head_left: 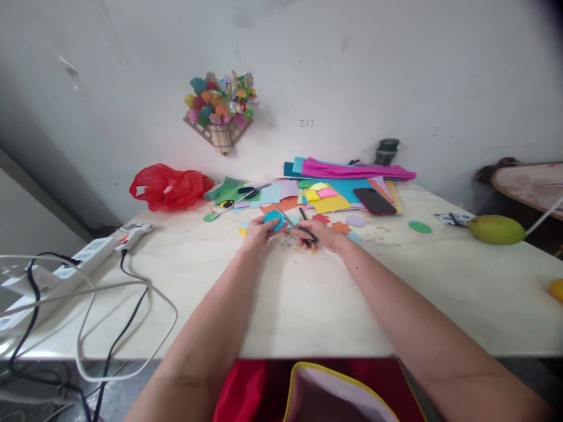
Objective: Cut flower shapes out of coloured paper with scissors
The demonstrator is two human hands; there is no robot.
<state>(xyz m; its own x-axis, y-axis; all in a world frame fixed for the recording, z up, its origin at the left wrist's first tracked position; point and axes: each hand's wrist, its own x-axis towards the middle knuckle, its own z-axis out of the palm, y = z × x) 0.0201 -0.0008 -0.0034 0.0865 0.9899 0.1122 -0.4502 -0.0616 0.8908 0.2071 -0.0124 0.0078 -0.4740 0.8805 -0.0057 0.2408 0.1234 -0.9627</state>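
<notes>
Holding a blue scalloped paper flower (273, 220), the left hand (258, 230) is pinching its edge at frame centre. Right hand (320, 234) is gripping black-handled scissors (309, 234), fingers curled about the handles, blades pointing up-left beside the flower. Coloured scraps (303, 246) are lying below (tiny ones), a dark smartphone (375, 201) resting right of centre.

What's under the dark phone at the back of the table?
The phone appears to rest on coloured sheets: a blue sheet shows past its left side, a tan sheet past its right. Whatever its body covers can't be seen.
</notes>
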